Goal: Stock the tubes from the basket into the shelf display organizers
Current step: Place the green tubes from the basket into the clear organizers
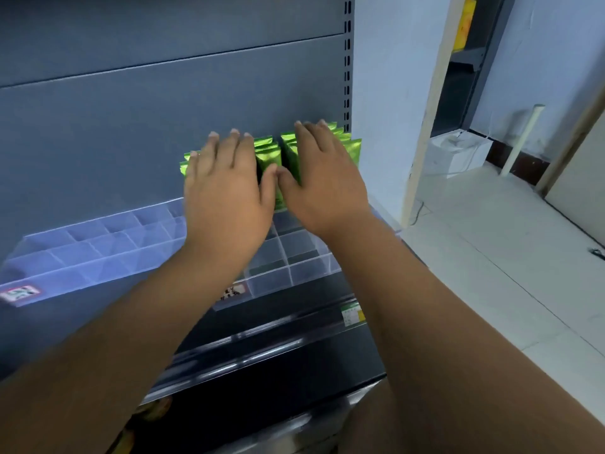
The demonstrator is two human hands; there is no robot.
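Note:
Several shiny green tubes (270, 155) stand upright in the back compartments of a clear plastic organizer (304, 257) on the grey shelf. My left hand (226, 188) lies flat over the left group of tubes, fingers straight and spread. Beside it, my right hand (322, 178) presses flat against the right group, with more tubes (355, 150) showing past its fingers. The thumbs nearly touch. The basket is out of view.
A second clear organizer (91, 253) with vacant compartments sits to the left. The shelf's front rail carries a price label (352, 314). A slotted upright (347, 60) bounds the shelf on the right. White floor tiles, a white box (458, 152) and a doorframe lie further right.

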